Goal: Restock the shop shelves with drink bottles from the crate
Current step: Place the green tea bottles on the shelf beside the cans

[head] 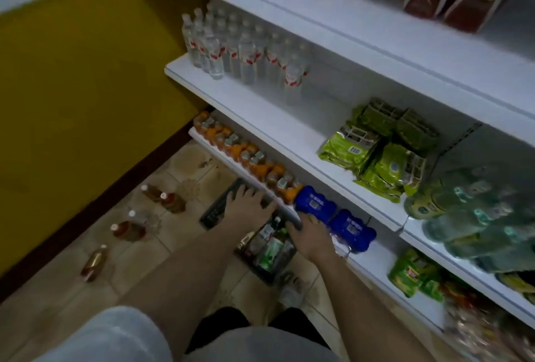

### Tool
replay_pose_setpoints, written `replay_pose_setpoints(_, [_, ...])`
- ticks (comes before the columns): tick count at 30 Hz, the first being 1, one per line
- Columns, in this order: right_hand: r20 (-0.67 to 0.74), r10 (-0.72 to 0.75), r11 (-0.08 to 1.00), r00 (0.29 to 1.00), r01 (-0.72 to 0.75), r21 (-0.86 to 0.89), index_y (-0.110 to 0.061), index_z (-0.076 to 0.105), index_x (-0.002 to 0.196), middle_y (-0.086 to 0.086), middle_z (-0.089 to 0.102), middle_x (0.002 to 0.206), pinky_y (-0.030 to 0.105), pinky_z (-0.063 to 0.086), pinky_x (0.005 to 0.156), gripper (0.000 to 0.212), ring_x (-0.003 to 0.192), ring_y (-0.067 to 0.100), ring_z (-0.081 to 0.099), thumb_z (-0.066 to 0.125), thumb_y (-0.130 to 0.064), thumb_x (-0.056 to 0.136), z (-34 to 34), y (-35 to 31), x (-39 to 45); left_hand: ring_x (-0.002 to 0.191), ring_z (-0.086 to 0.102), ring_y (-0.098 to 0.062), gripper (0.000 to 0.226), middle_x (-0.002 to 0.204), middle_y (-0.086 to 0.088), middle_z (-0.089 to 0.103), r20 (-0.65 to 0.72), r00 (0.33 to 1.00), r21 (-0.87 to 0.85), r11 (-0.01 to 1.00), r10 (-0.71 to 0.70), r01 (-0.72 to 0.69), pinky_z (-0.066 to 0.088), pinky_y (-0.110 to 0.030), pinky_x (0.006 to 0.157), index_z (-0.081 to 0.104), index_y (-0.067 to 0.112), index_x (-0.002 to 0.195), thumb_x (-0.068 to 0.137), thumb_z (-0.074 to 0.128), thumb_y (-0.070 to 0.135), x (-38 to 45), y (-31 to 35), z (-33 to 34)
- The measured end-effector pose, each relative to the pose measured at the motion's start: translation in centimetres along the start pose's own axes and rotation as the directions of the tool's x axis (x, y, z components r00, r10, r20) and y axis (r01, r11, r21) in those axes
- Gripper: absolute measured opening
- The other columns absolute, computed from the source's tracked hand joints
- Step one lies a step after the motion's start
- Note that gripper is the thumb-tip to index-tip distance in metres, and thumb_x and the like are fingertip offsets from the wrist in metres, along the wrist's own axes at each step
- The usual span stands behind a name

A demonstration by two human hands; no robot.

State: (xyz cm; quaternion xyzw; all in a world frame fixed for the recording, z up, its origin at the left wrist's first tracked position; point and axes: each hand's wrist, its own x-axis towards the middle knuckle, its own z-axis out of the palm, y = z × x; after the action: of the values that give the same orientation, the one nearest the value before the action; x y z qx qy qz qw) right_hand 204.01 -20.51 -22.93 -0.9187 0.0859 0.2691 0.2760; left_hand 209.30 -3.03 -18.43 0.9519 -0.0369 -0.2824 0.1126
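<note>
Floor tiles (139,248) hold loose brown bottles (173,202) beside crate (215,214).

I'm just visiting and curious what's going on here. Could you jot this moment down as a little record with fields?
Setting: shop aisle, white shelves, tiled floor
Crate: dark crate on the floor below the shelves, bottles inside
Left hand: fingers spread, on the crate's far end
Right hand: at the crate's shelf-side edge; grip unclear
Floor: brown drink bottles, some upright, one lying down
Lower shelf: orange-labelled bottles, blue packs
</note>
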Motion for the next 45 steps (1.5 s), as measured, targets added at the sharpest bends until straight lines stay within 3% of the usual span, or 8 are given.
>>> replay_pose_setpoints(11, [0.325,0.177,0.928,0.929,-0.268,0.26,-0.024,0.031,0.153,0.009,0.038,0.154,0.047,0.044,0.105,0.066,0.131,0.033,0.047,0.044,-0.058,0.098,10.8,3.1,7.3,0.154,0.003,-0.025,0.066,0.166,-0.002,0.018,0.219,0.967,-0.106,0.982,-0.133,0.159,0.004,-0.053,0.124,0.017,0.031,0.158,0.1,0.019,0.063,7.1,-5.7,12.1])
replay_pose_setpoints(17, [0.278,0.21,0.829,0.937,-0.322,0.458,-0.027,0.045,0.139,-0.001,0.063,0.127,0.044,0.055,0.092,0.063,0.107,0.018,0.064,0.067,-0.05,0.085,21.3,7.0,17.0,0.154,0.009,-0.024,0.068,0.166,0.0,0.019,0.275,0.946,-0.216,0.948,-0.172,0.235,0.012,-0.049,0.124,0.018,0.032,0.158,0.099,0.025,0.066,15.9,-11.7,24.2])
replay_pose_setpoints(22, [0.261,0.324,0.791,0.909,-0.412,0.453,-0.022,0.042,0.138,0.004,0.058,0.131,0.049,0.054,0.096,0.095,0.116,0.025,0.061,0.063,-0.074,0.061,33.4,12.4,26.6,0.15,0.022,-0.028,0.07,0.161,-0.004,0.031,0.27,0.959,-0.178,0.975,-0.084,0.136,0.021,-0.051,0.121,0.026,0.03,0.156,0.096,0.028,0.064,23.4,-17.3,35.4])
replay_pose_setpoints(25, [0.228,0.457,0.733,0.86,-0.509,0.451,-0.013,0.03,0.147,0.009,0.049,0.14,0.048,0.051,0.1,0.1,0.124,0.03,0.055,0.076,-0.059,0.071,38.4,14.1,30.2,0.132,0.046,-0.034,0.07,0.142,-0.011,0.052,0.254,0.967,-0.363,0.927,0.007,0.089,0.042,-0.052,0.106,0.036,0.028,0.152,0.091,0.031,0.063,26.9,-19.6,40.5])
replay_pose_setpoints(33, [0.224,0.606,0.628,0.763,-0.632,0.453,-0.01,0.038,0.136,0.008,0.06,0.126,0.044,0.054,0.096,0.083,0.113,0.027,0.061,0.083,-0.045,0.075,43.6,17.3,34.1,0.127,0.052,-0.02,0.056,0.138,-0.004,0.056,0.215,0.976,-0.554,0.826,0.017,0.107,0.045,-0.038,0.105,0.042,0.025,0.149,0.097,0.05,0.045,28.4,-22.7,45.2])
replay_pose_setpoints(39, [0.419,0.407,0.576,0.811,-0.584,0.572,-0.025,0.057,0.095,0.001,0.067,0.105,0.037,0.056,0.086,0.025,0.096,0.017,0.065,0.078,-0.018,0.084,38.1,14.9,31.0,0.137,0.046,-0.027,0.077,0.149,-0.011,0.045,0.443,0.895,-0.807,0.417,-0.04,0.418,0.047,-0.036,0.102,0.037,0.017,0.15,0.086,0.071,0.039,28.2,-19.7,41.8])
replay_pose_setpoints(41, [0.436,0.305,0.65,0.847,-0.519,0.555,-0.031,0.059,0.092,-0.001,0.069,0.101,0.034,0.057,0.082,0.025,0.098,0.018,0.068,0.077,-0.017,0.083,36.6,13.5,30.4,0.131,0.05,-0.026,0.074,0.147,-0.009,0.047,0.535,0.844,-0.816,0.234,-0.041,0.529,0.049,-0.028,0.082,0.034,0.022,0.152,0.089,0.069,0.041,28.8,-18.5,39.9])
replay_pose_setpoints(45, [0.431,0.113,0.856,0.895,-0.308,0.416,-0.017,0.059,0.113,-0.003,0.069,0.104,0.03,0.056,0.079,0.045,0.094,0.013,0.067,0.082,-0.033,0.078,34.5,10.8,29.9,0.12,0.061,-0.026,0.075,0.137,-0.001,0.059,0.628,0.777,-0.773,0.078,-0.047,0.63,0.051,-0.051,0.097,0.043,0.04,0.143,0.077,0.076,0.057,30.0,-17.4,38.1])
